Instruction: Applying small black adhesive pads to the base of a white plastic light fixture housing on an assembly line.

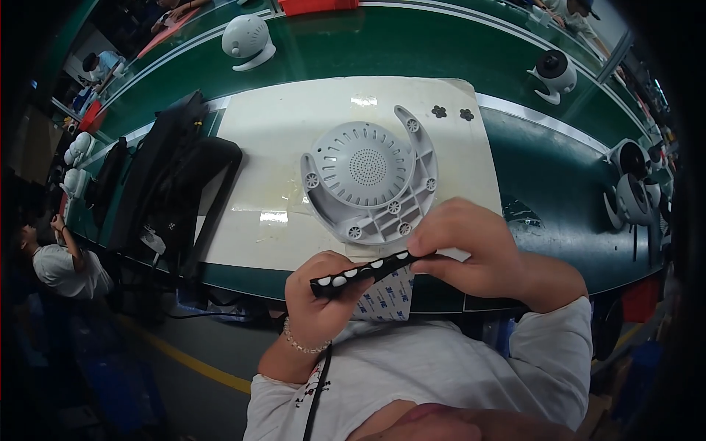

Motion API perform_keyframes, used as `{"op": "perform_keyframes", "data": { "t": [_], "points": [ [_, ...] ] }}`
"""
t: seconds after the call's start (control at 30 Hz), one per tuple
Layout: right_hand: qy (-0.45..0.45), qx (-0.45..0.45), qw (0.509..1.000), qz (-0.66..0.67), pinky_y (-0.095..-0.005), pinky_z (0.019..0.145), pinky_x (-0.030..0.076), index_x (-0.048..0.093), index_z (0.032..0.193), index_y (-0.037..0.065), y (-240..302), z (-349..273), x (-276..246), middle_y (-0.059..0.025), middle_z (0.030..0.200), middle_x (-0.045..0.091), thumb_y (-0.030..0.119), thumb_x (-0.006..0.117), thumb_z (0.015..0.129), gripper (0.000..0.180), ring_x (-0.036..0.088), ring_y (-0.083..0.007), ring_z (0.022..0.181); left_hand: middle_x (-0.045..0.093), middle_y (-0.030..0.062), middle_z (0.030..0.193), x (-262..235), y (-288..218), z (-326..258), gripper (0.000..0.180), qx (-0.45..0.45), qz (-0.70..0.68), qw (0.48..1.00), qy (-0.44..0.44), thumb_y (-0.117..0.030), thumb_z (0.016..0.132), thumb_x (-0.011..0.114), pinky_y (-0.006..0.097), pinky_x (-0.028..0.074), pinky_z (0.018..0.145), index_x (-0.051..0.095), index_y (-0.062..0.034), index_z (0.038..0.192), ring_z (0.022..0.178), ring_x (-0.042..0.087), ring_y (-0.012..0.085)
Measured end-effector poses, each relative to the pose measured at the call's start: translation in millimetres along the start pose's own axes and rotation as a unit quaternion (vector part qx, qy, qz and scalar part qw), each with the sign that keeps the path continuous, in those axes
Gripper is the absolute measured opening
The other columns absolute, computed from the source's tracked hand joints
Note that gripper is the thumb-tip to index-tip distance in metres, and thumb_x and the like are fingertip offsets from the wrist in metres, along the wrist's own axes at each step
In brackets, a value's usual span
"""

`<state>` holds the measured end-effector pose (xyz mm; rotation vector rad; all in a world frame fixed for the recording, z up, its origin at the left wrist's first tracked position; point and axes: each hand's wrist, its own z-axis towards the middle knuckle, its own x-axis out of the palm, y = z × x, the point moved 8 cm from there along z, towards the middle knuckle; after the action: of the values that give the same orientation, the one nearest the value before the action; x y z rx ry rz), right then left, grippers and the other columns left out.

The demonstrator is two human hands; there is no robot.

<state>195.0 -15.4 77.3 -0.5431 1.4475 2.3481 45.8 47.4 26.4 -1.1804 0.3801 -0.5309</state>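
My left hand, a beaded bracelet at its wrist, is closed on a black strip dotted with several white round spots. The fingers of my right hand pinch the strip's right end. A small white piece shows under the right hand; I cannot tell whether it is held. Below the strip hangs a backing sheet with blue print. Just beyond my hands lies a light grey round device with vent slots and a speaker grille, its curved ribbed stand showing several round recesses.
The device rests on a cream board over a green bench. Two black flower-shaped pads lie at its far right. Black bags stand on the left. Similar devices sit at the back and right. Other people work nearby.
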Motion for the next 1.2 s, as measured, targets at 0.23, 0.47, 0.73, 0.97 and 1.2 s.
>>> {"op": "perform_keyframes", "data": {
  "t": [0.23,0.47,0.73,0.97,1.2],
  "points": [
    [-0.12,-0.201,0.962,-0.144,-0.033,0.072,0.04,0.06,0.094,0.01,37,-1,-4,-0.0035,0.095,0.06,0.008,0.068,0.064,0.032,0.056,-0.0221,0.092,0.056,0.0094,0.066,2,2,-1,0.016,0.012,0.033,0.999,0.005,0.007,0.065,0.066,0.025,0.04,0.053,0.058,0.0026,0.078,0.057,0.053,0.0157],
    [-0.055,-0.215,0.967,-0.128,-0.0327,0.07,0.04,0.058,0.096,0.01,33,-6,7,-0.0022,0.087,0.058,0.0,0.064,0.067,0.031,0.055,-0.0201,0.084,0.054,0.0087,0.064,6,6,1,0.021,0.007,0.06,0.998,0.032,0.007,0.061,0.066,0.026,0.04,0.052,0.059,0.0009,0.08,0.055,0.052,0.0186],
    [0.001,-0.315,0.948,-0.042,-0.0318,0.055,0.046,0.055,0.101,0.01,49,-5,26,-0.0111,0.095,0.051,-0.001,0.062,0.069,0.034,0.054,-0.0251,0.075,0.053,0.0089,0.062,15,-10,6,0.021,0.102,0.108,0.988,0.047,0.004,0.062,0.067,0.029,0.04,0.049,0.06,-0.0013,0.081,0.052,0.052,0.0225],
    [-0.196,-0.113,0.974,0.004,-0.0242,0.064,0.046,0.041,0.105,0.004,-7,23,-44,-0.0104,0.093,0.05,-0.013,0.054,0.075,0.037,0.053,-0.0125,0.076,0.056,0.0118,0.095,0,-18,-8,0.034,0.22,0.205,0.954,0.011,0.006,0.055,0.068,0.027,0.045,0.056,0.064,-0.0046,0.087,0.071,0.056,0.0208],
    [-0.193,-0.023,0.979,0.065,-0.0248,0.077,0.042,0.021,0.131,0.012,-33,53,-59,-0.0104,0.112,0.039,-0.01,0.051,0.077,0.066,0.048,-0.0119,0.085,0.021,0.0213,0.139,5,-2,-2,0.038,0.216,0.197,0.954,0.059,0.005,0.052,0.064,0.024,0.046,0.054,0.065,-0.0036,0.089,0.083,0.06,0.0241]
  ]
}}
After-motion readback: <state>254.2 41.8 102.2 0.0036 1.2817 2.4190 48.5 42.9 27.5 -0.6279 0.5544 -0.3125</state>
